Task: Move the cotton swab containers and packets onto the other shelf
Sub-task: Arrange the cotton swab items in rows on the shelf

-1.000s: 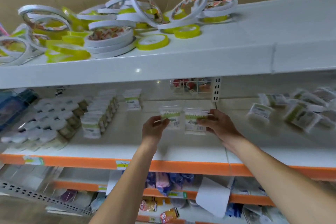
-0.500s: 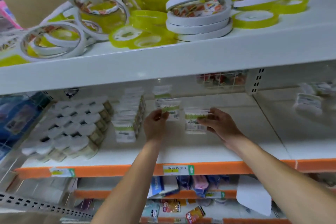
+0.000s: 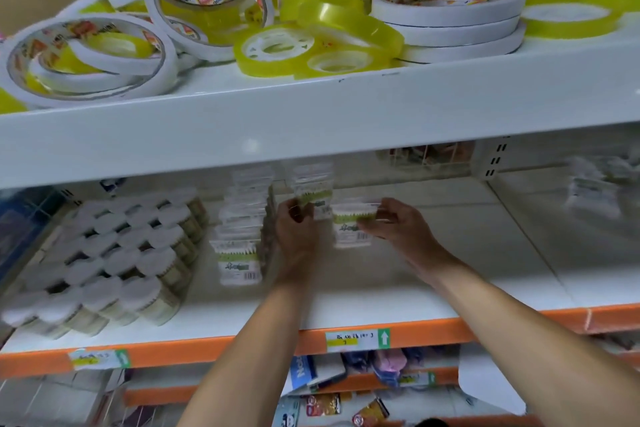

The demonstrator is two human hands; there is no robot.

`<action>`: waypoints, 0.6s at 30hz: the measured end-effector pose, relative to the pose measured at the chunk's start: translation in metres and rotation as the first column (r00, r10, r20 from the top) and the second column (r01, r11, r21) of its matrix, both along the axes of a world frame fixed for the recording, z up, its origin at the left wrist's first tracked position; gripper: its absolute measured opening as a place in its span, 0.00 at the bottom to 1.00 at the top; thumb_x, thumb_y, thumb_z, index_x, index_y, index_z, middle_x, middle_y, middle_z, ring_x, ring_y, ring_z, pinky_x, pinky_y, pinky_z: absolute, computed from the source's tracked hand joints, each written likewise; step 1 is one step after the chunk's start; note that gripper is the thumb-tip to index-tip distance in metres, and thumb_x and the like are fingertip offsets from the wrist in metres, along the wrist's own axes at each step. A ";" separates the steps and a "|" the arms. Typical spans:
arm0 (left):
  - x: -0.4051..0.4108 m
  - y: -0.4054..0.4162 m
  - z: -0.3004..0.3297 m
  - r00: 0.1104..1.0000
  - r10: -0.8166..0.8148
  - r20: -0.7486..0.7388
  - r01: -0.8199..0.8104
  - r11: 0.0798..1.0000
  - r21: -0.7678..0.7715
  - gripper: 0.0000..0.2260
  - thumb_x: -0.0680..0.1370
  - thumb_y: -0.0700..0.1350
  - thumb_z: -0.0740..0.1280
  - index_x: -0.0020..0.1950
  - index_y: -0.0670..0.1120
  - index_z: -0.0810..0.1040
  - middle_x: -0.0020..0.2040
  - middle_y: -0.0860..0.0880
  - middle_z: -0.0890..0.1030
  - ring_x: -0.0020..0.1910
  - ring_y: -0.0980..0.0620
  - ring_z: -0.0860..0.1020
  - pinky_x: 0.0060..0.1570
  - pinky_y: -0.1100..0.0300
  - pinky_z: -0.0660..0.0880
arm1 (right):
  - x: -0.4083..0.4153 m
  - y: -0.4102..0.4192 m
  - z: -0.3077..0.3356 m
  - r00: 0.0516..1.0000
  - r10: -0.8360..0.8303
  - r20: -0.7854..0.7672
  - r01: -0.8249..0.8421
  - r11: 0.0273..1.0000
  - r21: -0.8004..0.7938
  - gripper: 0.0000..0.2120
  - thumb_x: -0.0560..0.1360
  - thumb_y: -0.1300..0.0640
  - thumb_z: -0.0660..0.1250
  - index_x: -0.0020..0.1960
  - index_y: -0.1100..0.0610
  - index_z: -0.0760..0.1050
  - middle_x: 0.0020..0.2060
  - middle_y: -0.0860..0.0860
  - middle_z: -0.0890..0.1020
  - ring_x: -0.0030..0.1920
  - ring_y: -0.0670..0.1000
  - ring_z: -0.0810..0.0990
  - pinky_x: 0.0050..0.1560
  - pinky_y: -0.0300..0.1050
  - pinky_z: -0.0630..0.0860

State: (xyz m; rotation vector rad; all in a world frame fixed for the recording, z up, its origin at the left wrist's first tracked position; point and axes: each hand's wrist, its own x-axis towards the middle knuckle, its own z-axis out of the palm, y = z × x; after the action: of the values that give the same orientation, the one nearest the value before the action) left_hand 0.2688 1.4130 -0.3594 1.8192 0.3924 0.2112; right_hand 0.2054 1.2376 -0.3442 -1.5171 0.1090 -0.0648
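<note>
A shop shelf (image 3: 346, 308) with an orange front edge is filling the view, and a higher shelf of tape rolls (image 3: 311, 42) is hanging over it. On its left, round tubs (image 3: 114, 253) are standing packed together, and a row of packets (image 3: 240, 243) is lining up just beside them. The left hand (image 3: 294, 229) is pinching one packet (image 3: 317, 201) by its edge; the right hand (image 3: 398, 222) is gripping another, the second packet (image 3: 353, 229), fingers curled round its side. To place them well, each should be going down upright, label forward, close against the row without knocking it over. More packets at far right (image 3: 588, 191) are blurring badly, and the top shelf is hiding the back of the row; the left packet is possibly already touching the row.
</note>
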 end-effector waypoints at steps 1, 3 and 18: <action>0.002 -0.001 -0.002 1.000 0.025 0.016 -0.024 1.000 -0.011 0.09 0.76 0.49 0.69 0.55 0.55 0.78 0.46 0.54 0.84 0.44 0.58 0.81 0.46 0.55 0.79 | 0.001 0.002 0.001 1.000 -0.003 0.003 0.003 1.000 -0.003 0.15 0.70 0.61 0.78 0.56 0.53 0.82 0.47 0.50 0.88 0.48 0.49 0.87 0.45 0.37 0.81; 0.004 -0.003 -0.005 0.999 0.033 0.030 -0.031 0.997 -0.070 0.08 0.75 0.47 0.70 0.54 0.54 0.78 0.46 0.53 0.85 0.44 0.56 0.82 0.46 0.54 0.81 | 0.004 0.007 0.001 0.999 -0.035 0.001 0.035 0.999 -0.023 0.15 0.70 0.62 0.78 0.55 0.53 0.82 0.46 0.49 0.88 0.47 0.48 0.87 0.43 0.36 0.80; -0.047 0.013 0.002 0.987 -0.158 0.041 0.158 0.987 0.002 0.24 0.73 0.26 0.55 0.69 0.34 0.70 0.66 0.36 0.75 0.68 0.40 0.72 0.69 0.46 0.69 | 0.056 0.071 -0.010 0.973 -0.233 0.004 0.226 0.939 -0.260 0.21 0.64 0.59 0.83 0.52 0.54 0.77 0.45 0.51 0.85 0.43 0.49 0.84 0.47 0.44 0.81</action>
State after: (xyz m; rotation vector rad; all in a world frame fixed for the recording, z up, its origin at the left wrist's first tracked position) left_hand 0.2220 1.4258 -0.3575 1.8317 0.2177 0.1382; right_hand 0.2616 1.3086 -0.3541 -1.7615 0.3097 -0.2536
